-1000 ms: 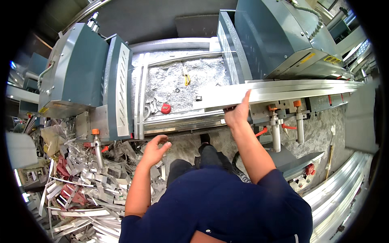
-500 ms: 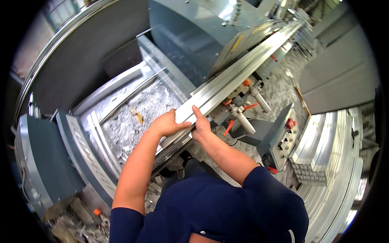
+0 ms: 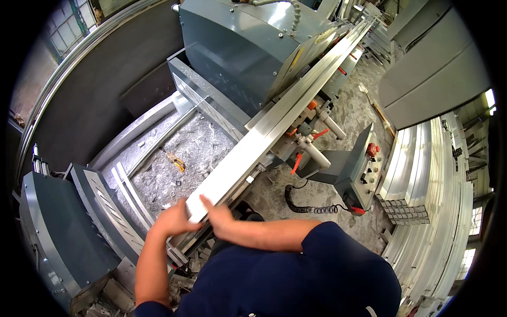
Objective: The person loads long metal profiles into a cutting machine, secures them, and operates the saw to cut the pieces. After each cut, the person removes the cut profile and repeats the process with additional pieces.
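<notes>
A long silver aluminium profile (image 3: 274, 122) runs diagonally from the lower middle up to the top right, lying across the bed of a grey cutting machine (image 3: 248, 47). My left hand (image 3: 171, 218) grips the profile's near end from the left side. From the right, my right hand (image 3: 217, 214) presses on that same end, fingers laid over its top. Both hands sit close together, just above the dark blue shirt on my chest.
A trough full of metal shavings (image 3: 179, 158) lies left of the profile. A grey machine housing (image 3: 58, 232) stands at lower left. Orange-handled clamps (image 3: 309, 148) and a control box (image 3: 356, 169) with a coiled cable sit right. Stacked aluminium profiles (image 3: 422, 169) fill the far right.
My head has turned, so the view has swung round. My left hand rose from the bench to the profile. Both hands now hold its near end, and the profile has slid along the bed.
</notes>
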Demonstrator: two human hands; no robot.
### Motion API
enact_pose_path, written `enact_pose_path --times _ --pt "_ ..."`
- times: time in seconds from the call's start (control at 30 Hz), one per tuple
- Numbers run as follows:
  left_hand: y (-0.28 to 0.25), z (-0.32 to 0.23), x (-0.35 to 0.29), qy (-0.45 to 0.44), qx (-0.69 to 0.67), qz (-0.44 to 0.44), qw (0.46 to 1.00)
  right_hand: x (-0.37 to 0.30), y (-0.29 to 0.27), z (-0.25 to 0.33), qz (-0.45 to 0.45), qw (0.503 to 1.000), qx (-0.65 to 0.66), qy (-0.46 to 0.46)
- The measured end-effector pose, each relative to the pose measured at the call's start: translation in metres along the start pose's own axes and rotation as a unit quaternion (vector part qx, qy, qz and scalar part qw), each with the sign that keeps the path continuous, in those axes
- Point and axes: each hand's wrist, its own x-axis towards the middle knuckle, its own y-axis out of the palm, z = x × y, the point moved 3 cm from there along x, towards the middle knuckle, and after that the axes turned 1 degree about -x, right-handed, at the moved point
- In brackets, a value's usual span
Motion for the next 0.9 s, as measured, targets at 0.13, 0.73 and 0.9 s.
enact_pose_path --times 0.13,0.73,0.9 --pt "0.005 0.053 -0.075 -0.118 -0.043 0.024 0.992 -0.032 0.025 -0.064 0.303 0.904 -0.217 0.211" --pt "0.077 0.043 -0.116 -0.153 0.083 -0.370 0.913 -0.018 -0.028 0.190 0.402 0.444 -0.616 -0.512" --pt "0.091 0.079 -0.105 -0.126 0.220 -0.247 0.935 0.006 -0.020 0.185 0.294 0.303 -0.778 -0.465"
